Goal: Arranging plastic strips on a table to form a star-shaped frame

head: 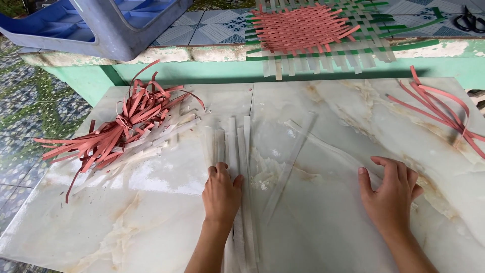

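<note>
Several clear, glossy plastic strips lie side by side on the smooth marble-patterned slab. The left hand presses flat on them, fingers together; the right hand rests spread, palm down, on another translucent strip, gripping nothing

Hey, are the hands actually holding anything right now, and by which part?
Nothing is gripped. The left hand lies flat on the near part of the clear strips; the right hand presses a slanting clear strip near its end.
</note>
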